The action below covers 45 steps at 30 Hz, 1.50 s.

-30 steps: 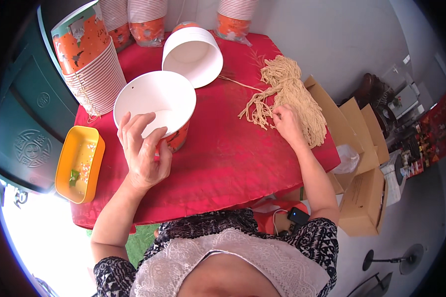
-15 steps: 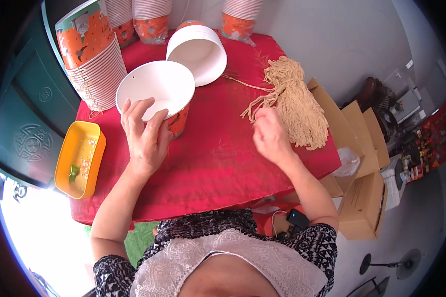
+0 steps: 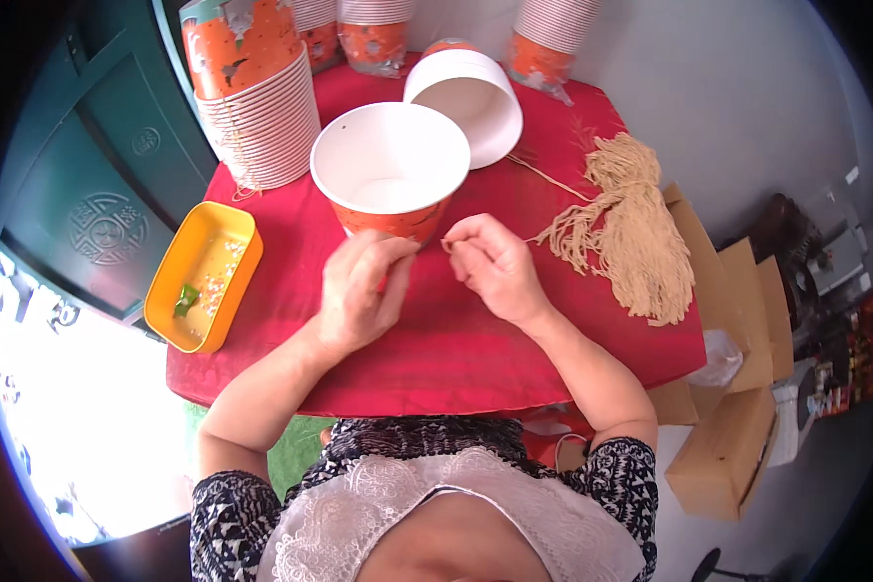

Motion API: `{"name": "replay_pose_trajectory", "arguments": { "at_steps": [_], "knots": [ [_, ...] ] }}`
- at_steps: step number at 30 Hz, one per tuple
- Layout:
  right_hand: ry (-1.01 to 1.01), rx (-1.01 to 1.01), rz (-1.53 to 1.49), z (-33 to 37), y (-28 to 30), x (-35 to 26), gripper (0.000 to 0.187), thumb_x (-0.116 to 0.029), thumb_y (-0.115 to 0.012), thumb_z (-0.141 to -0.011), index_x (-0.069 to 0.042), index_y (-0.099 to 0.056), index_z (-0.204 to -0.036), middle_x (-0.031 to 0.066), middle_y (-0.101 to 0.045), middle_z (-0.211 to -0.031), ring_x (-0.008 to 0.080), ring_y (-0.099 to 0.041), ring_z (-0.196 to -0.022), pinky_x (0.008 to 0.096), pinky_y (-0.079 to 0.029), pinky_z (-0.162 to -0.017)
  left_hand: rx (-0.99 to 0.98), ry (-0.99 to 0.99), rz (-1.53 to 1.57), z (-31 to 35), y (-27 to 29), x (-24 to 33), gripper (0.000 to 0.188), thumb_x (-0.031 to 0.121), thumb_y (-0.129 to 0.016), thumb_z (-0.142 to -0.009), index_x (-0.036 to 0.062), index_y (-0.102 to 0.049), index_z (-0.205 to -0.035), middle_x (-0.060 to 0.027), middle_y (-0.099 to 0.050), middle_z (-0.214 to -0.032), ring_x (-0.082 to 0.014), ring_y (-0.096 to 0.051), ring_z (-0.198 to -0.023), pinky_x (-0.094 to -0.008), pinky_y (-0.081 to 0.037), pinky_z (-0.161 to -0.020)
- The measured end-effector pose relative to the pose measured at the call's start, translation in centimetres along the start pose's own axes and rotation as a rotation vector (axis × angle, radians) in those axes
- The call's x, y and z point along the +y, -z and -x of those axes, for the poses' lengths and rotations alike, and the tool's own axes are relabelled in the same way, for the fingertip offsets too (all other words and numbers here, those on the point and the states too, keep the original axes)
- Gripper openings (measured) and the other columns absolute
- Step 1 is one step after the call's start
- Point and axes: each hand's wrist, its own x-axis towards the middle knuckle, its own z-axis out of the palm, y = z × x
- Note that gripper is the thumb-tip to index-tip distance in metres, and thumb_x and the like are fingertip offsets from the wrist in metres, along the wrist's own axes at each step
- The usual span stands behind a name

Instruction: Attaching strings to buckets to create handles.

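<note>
A white-lined paper bucket (image 3: pixel 388 160) with an orange printed outside stands upright in front of me, a small dark hole near its rim at the far left. Close before its near side, my left hand (image 3: pixel 364 291) is closed in a pinch; whatever its fingertips hold is too small to make out. My right hand (image 3: pixel 500 272) also pinches, with a bit of tan cord showing at its fingertips beside the bucket. Right of it lies a tied bundle of tan cords (image 3: pixel 640 252), one loose strand trailing toward my right hand. The two hands are slightly apart.
Behind the upright bucket, another white bucket (image 3: pixel 470 116) lies on its side. A tall stack of nested buckets (image 3: pixel 262 126) stands at left, near a yellow tray (image 3: pixel 247 262) with small bits inside. Cardboard boxes (image 3: pixel 723 456) sit beyond the red-covered table (image 3: pixel 456 378) at right.
My right hand has moved left from the cord bundle to the bucket's front. My left hand has come away from the bucket's rim and closed into a pinch. The whole view has shifted.
</note>
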Motion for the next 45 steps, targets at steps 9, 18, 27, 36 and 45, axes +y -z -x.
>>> {"name": "replay_pose_trajectory", "arguments": {
  "at_steps": [9,18,27,36,45],
  "knots": [
    [-0.064,-0.043,-0.032,0.4,0.3,1.5,0.018,-0.014,-0.053,-0.101,-0.002,-0.048,-0.114,0.0003,-0.054,-0.072,0.0038,-0.044,-0.057,0.0183,-0.035,-0.049,-0.312,0.850,0.473,1.9,-1.3,-0.2,0.027,0.026,-0.052,-0.103,0.0003,-0.058,-0.099,-0.0007,-0.055,-0.077,-0.0093,-0.052,-0.066,-0.0249,-0.045,-0.058],
    [0.060,-0.104,0.203,1.0,-1.1,0.9,0.012,0.001,-0.054,-0.096,-0.001,-0.050,-0.106,0.0036,-0.059,-0.070,0.0080,-0.056,-0.063,0.0246,-0.046,-0.058,-0.337,0.803,0.419,2.2,-2.1,-0.1,0.031,0.022,-0.059,-0.099,-0.0024,-0.058,-0.081,-0.0152,-0.058,-0.065,-0.0237,-0.056,-0.058,-0.0380,-0.044,-0.055],
    [-0.022,-0.114,0.279,1.7,-1.2,2.0,0.006,-0.005,-0.061,-0.094,0.000,-0.058,-0.092,-0.0038,-0.054,-0.071,0.0018,-0.047,-0.063,0.0213,-0.039,-0.055,-0.377,0.820,0.337,2.4,-1.8,-0.6,0.022,0.013,-0.057,-0.098,-0.0029,-0.055,-0.083,-0.0143,-0.053,-0.065,-0.0208,-0.051,-0.060,-0.0362,-0.044,-0.056],
    [0.000,-0.009,0.235,1.8,-1.4,2.4,0.007,-0.004,-0.063,-0.093,-0.001,-0.059,-0.087,-0.0071,-0.050,-0.066,-0.0006,-0.041,-0.058,0.0200,-0.033,-0.050,-0.525,1.191,0.730,0.2,-0.2,-0.3,0.014,0.008,-0.053,-0.098,0.0001,-0.056,-0.087,0.0004,-0.048,-0.069,-0.0081,-0.046,-0.060,-0.0232,-0.040,-0.053],
    [0.128,0.083,0.281,1.7,-1.5,2.5,0.008,-0.002,-0.063,-0.092,-0.002,-0.059,-0.085,-0.0078,-0.050,-0.066,-0.0013,-0.042,-0.057,0.0197,-0.033,-0.049,-0.524,1.080,0.476,-0.1,-0.1,-0.2,0.008,0.004,-0.056,-0.092,-0.0024,-0.059,-0.089,-0.0039,-0.056,-0.068,-0.0122,-0.055,-0.064,-0.0263,-0.046,-0.059]
  ]
}}
